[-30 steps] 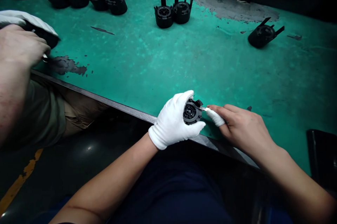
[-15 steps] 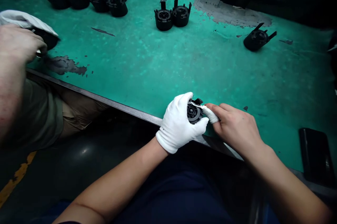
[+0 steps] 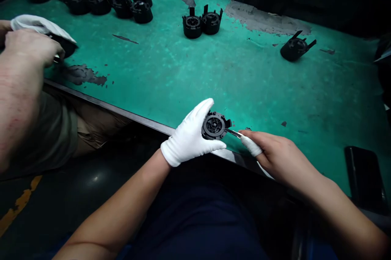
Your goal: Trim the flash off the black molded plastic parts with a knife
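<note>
Rightward, the black part (image 3: 214, 125) juts from the left hand (image 3: 187, 135).

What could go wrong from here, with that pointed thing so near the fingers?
The pointed tool in the right hand might slip off the round black part and catch the gloved left hand around it. The part could also drop, being held close to the table edge.

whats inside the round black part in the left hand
The round black part shows rings and small holes around its centre. The left hand covers one side; that and the underside can't be seen.
</note>
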The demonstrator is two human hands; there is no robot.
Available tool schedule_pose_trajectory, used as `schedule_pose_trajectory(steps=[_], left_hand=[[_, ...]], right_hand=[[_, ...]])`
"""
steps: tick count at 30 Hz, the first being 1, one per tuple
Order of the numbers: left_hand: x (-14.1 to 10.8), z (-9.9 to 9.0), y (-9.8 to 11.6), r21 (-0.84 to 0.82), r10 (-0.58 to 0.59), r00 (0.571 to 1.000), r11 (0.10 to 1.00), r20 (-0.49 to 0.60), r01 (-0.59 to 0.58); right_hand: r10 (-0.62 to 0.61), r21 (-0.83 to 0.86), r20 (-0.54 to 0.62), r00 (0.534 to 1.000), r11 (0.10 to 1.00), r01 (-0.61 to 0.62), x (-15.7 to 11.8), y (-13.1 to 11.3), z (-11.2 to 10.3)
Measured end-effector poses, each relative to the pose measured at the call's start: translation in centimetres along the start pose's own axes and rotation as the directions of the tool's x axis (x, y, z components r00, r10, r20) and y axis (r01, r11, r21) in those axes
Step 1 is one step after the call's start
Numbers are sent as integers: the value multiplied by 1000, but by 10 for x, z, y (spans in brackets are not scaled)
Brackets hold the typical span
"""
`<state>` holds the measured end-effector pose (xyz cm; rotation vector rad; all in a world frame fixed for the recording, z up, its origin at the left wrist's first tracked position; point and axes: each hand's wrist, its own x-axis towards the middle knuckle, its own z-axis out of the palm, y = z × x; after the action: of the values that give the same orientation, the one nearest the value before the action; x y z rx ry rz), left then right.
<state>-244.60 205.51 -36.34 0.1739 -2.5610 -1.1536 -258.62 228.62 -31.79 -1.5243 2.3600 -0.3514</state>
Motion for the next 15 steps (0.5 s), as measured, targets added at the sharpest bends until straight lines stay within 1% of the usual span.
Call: schedule_pose_trajectory(steps=[4, 7, 10, 12, 15], left_hand=[[3, 9, 0, -5, -33, 999, 999, 16, 33], [4, 9, 2, -11, -66, 998, 998, 16, 67], [5, 7, 2, -13, -93, 996, 996, 17, 93], [5, 7, 2, -23, -79, 997, 997, 24, 80], [5, 8, 0, -33, -65, 998, 997, 24, 66]], right_hand=[[-27, -17, 66, 997, 999, 28, 10, -3, -2], [-67, -12, 101, 993, 998, 69, 12, -3, -6], [-71, -22, 80, 994, 997, 73, 11, -1, -8], [-68, -40, 48, 997, 997, 70, 10, 0, -6], [-100, -45, 15, 995, 994, 101, 8, 1, -3]])
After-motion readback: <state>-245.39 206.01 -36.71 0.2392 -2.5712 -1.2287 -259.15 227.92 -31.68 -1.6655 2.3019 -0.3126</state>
